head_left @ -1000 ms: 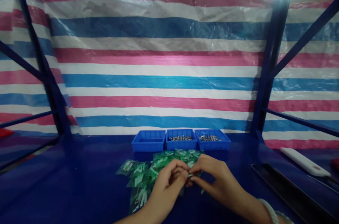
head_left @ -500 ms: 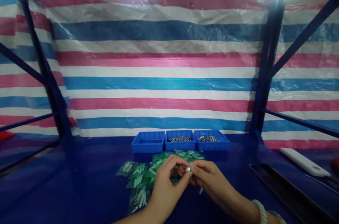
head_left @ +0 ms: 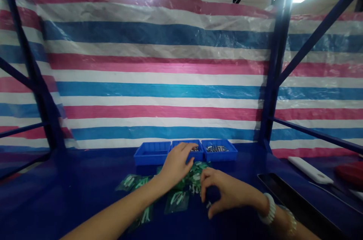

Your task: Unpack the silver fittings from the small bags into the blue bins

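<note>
My left hand (head_left: 178, 159) reaches over the front of the middle blue bin (head_left: 200, 155), its fingers apart at the small metal parts inside. Nothing shows between thumb and fingers. Low over the table, my right hand (head_left: 219, 189) is curved with thumb and fingers apart, near a small shiny piece (head_left: 209, 204). Green-marked clear bags (head_left: 177, 199) with pale pieces lie in a heap under and between my hands. My left forearm covers part of the heap.
A left blue bin (head_left: 152, 159) looks bare inside; the right blue bin (head_left: 219, 153) holds metal pieces. On the right lie a black flat tray-like object (head_left: 295, 202), a white device (head_left: 310, 170) and a red item (head_left: 350, 173). Dark blue posts (head_left: 272, 81) frame the table.
My hands have come apart from around a small shiny round piece. The left moved forward to the middle bin; the right opened and moved slightly right. The view has shifted a little.
</note>
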Demonstrator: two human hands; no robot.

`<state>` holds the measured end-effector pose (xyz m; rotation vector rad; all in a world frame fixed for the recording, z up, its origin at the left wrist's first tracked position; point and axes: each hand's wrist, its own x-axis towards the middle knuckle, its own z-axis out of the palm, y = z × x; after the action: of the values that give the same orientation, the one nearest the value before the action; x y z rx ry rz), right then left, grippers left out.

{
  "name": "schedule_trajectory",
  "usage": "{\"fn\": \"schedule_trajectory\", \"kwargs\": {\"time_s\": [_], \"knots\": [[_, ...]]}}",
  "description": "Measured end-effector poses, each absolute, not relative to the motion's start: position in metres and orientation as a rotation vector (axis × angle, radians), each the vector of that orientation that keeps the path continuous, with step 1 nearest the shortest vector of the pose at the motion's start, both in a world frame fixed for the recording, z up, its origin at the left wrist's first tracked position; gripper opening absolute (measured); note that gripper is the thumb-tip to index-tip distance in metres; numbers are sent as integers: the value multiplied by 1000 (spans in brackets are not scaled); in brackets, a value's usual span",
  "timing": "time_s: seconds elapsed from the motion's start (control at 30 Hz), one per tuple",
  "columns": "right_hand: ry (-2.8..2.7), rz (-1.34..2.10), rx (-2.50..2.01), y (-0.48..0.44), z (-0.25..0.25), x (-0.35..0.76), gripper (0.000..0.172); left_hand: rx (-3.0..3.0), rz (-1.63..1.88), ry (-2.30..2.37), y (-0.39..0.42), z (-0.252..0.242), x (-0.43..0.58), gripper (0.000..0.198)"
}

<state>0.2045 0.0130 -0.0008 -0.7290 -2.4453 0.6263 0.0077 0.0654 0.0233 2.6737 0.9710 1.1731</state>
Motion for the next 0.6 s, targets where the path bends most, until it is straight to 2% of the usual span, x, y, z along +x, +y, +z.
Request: {"fn": "schedule_trajectory", "kwargs": {"time_s": [0.17, 0.33, 0.6], "knots": [[-2583, 480, -778, 15, -9, 206, 9, 2712, 1061, 932, 15, 11, -2, 33], [-2523, 466, -886, 11, -1, 203, 16, 2622, 1160, 901, 5, 9, -6, 28], [-2214, 574, -830, 10, 9, 200, 3, 2280, 1222, 941, 6, 7, 0, 24]]}}
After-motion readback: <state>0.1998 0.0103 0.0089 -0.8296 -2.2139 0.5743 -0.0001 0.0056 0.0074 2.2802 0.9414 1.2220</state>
